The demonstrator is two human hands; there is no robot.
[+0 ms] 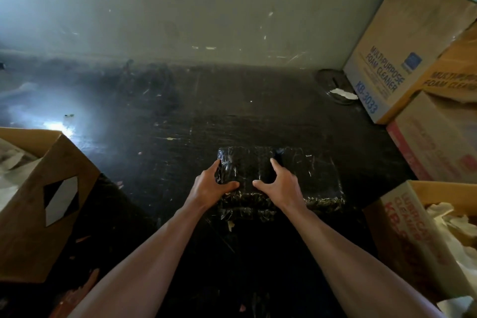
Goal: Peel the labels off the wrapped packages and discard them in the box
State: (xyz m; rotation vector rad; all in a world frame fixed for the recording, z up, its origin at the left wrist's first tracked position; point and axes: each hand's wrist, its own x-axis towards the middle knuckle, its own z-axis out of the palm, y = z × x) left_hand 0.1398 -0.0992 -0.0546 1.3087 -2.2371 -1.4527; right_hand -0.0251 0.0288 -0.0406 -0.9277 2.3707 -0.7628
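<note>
**Both hands on the black package**

The wrapped package point(309, 178) lies near the front edge of the dark surface point(180, 124). My left hand point(214, 183) pinches its left end to steady it. My right hand point(278, 181) claws over the top, probably feeling for a label I cannot see. The left box point(38, 188) and right box point(413, 227), both open and holding crumpled paper, flank me; nothing blocks either
</note>
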